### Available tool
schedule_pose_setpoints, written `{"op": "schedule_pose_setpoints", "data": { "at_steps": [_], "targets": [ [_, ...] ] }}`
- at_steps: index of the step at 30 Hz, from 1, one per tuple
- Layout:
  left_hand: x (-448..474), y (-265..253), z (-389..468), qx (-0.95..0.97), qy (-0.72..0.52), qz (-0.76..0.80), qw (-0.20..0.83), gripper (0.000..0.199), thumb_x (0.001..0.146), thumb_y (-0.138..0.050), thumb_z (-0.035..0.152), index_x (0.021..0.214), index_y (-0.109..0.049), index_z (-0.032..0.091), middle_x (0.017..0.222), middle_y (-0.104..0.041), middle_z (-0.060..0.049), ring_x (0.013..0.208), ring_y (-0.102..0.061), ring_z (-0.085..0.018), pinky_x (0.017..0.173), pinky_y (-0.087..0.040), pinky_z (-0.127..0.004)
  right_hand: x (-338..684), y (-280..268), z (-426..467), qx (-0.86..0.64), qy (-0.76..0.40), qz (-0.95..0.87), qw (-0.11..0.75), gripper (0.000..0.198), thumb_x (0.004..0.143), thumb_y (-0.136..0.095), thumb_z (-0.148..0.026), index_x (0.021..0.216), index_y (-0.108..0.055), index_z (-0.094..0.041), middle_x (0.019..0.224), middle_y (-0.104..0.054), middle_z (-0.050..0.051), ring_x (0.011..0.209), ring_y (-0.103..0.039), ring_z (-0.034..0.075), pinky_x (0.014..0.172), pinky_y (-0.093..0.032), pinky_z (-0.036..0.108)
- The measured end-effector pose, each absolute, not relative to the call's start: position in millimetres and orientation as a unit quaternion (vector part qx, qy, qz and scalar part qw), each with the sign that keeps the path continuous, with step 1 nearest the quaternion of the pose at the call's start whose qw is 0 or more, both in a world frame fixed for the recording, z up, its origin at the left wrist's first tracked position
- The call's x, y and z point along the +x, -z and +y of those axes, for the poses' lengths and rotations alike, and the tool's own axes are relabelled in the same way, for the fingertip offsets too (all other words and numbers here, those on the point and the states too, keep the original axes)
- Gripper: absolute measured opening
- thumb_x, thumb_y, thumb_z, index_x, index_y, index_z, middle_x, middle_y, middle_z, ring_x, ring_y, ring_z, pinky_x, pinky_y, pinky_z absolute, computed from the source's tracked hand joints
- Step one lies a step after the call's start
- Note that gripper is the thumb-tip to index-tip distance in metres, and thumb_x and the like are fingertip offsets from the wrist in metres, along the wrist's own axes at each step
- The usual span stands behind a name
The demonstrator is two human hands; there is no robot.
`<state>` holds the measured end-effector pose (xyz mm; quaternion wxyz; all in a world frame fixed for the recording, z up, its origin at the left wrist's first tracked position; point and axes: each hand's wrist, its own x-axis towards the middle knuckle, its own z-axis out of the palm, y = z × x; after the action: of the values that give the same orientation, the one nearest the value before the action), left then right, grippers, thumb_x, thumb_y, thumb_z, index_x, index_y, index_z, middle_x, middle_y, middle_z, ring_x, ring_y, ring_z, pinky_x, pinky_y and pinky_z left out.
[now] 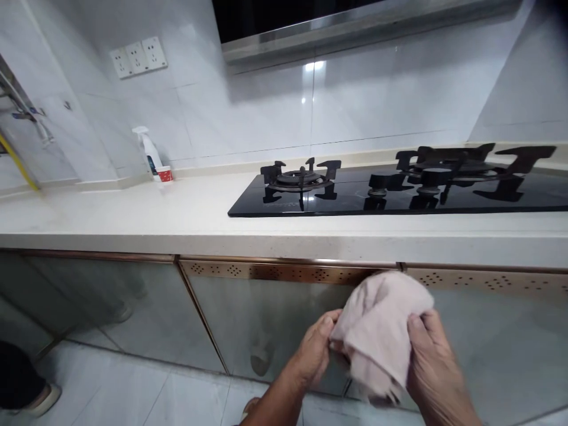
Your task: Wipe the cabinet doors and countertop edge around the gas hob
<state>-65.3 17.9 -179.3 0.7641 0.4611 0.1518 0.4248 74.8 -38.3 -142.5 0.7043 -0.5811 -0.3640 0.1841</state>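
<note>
A pale pink cloth (384, 331), bunched and partly folded, hangs in the air before the cabinet doors, below the counter's front edge. My left hand (316, 349) pinches its left side between thumb and fingers. On the opposite side, my right hand (430, 349) grips the cloth's right edge, thumb toward me. Some fingertips of both hands are hidden behind the fabric. Above and behind the cloth is the white countertop (190, 213), with a black glass gas stove (346, 204) set on it.
A white spray bottle (148, 151) and a small red-and-white cup (164, 174) stand against the back wall. Metal burner supports (304, 177) rise from the stove. A range hood (306, 41) hangs above. Another person's leg and shoe (44, 399) show at lower left.
</note>
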Motion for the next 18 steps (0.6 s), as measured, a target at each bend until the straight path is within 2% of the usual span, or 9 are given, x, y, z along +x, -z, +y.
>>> {"op": "schedule_pose_setpoints", "data": {
  "at_steps": [3, 5, 8, 10, 12, 14, 16, 18],
  "targets": [
    [-60.9, 174.8, 17.1, 0.408, -0.402, 0.091, 0.814, 0.074, 0.081, -0.054, 0.072, 0.128, -0.061, 0.015, 0.121, -0.066, -0.015, 0.115, -0.059, -0.028, 0.103, -0.040, -0.042, 77.1, 145.7, -16.1, -0.609, 0.068, -0.508, 0.605, 0.047, 0.079, -0.057, -0.063, 0.101, -0.060, -0.022, 0.111, -0.056, 0.011, 0.113, -0.050, 0.032, 0.102, -0.035, 0.058],
    [-60.9, 172.4, 18.7, 0.387, -0.398, 0.083, 0.827, 0.076, 0.080, -0.053, 0.074, 0.127, -0.061, 0.014, 0.117, -0.067, -0.016, 0.111, -0.060, -0.028, 0.100, -0.041, -0.042, 72.0, 153.4, 3.7, -0.612, 0.196, -0.559, 0.524, 0.042, 0.081, -0.057, -0.059, 0.103, -0.061, -0.023, 0.117, -0.053, 0.013, 0.123, -0.041, 0.036, 0.104, -0.025, 0.067],
    [-63.1, 180.4, 20.3, 0.382, -0.464, 0.165, 0.782, 0.070, 0.080, -0.054, 0.072, 0.118, -0.065, 0.014, 0.109, -0.068, -0.014, 0.105, -0.060, -0.026, 0.097, -0.042, -0.040, 59.5, 174.7, 27.9, -0.590, 0.312, -0.570, 0.479, 0.033, 0.082, -0.060, -0.052, 0.105, -0.064, -0.028, 0.114, -0.054, 0.012, 0.121, -0.041, 0.038, 0.099, -0.026, 0.070],
    [-65.3, 192.8, 18.6, 0.417, -0.526, 0.290, 0.682, 0.056, 0.082, -0.055, 0.064, 0.107, -0.068, 0.015, 0.103, -0.068, -0.011, 0.101, -0.059, -0.025, 0.095, -0.042, -0.038, 52.8, 192.4, 35.4, -0.550, 0.374, -0.599, 0.446, 0.023, 0.082, -0.062, -0.046, 0.099, -0.066, -0.032, 0.106, -0.056, 0.009, 0.116, -0.044, 0.036, 0.099, -0.027, 0.069],
    [-67.7, 205.4, 14.6, 0.478, -0.555, 0.424, 0.534, 0.037, 0.087, -0.054, 0.050, 0.095, -0.069, 0.018, 0.095, -0.066, -0.009, 0.096, -0.057, -0.023, 0.092, -0.043, -0.037, 50.0, 209.3, 36.5, -0.500, 0.416, -0.641, 0.408, 0.013, 0.082, -0.062, -0.042, 0.092, -0.067, -0.034, 0.098, -0.057, 0.006, 0.111, -0.047, 0.033, 0.099, -0.028, 0.067],
    [-71.5, 212.6, 10.8, 0.549, -0.558, 0.492, 0.381, 0.024, 0.088, -0.052, 0.037, 0.088, -0.069, 0.019, 0.092, -0.063, -0.008, 0.094, -0.056, -0.024, 0.092, -0.043, -0.040, 52.3, 222.6, 34.6, -0.472, 0.432, -0.667, 0.382, 0.009, 0.083, -0.061, -0.039, 0.088, -0.067, -0.035, 0.096, -0.057, 0.005, 0.106, -0.049, 0.030, 0.100, -0.029, 0.066],
    [-78.7, 212.0, 10.8, 0.605, -0.580, 0.494, 0.234, 0.020, 0.087, -0.052, 0.027, 0.094, -0.069, 0.020, 0.100, -0.063, -0.010, 0.101, -0.056, -0.025, 0.095, -0.044, -0.043, 59.6, 230.1, 32.8, -0.468, 0.433, -0.672, 0.376, 0.007, 0.083, -0.063, -0.036, 0.087, -0.067, -0.033, 0.095, -0.057, 0.004, 0.102, -0.050, 0.028, 0.101, -0.030, 0.064],
    [-90.6, 204.8, 16.3, 0.626, -0.607, 0.481, 0.089, 0.029, 0.086, -0.054, 0.022, 0.113, -0.066, 0.021, 0.120, -0.058, -0.013, 0.118, -0.051, -0.027, 0.103, -0.041, -0.047, 70.1, 229.8, 32.3, -0.478, 0.424, -0.670, 0.378, 0.009, 0.081, -0.065, -0.035, 0.088, -0.067, -0.030, 0.095, -0.057, 0.004, 0.102, -0.050, 0.027, 0.101, -0.030, 0.064]
  ]
}}
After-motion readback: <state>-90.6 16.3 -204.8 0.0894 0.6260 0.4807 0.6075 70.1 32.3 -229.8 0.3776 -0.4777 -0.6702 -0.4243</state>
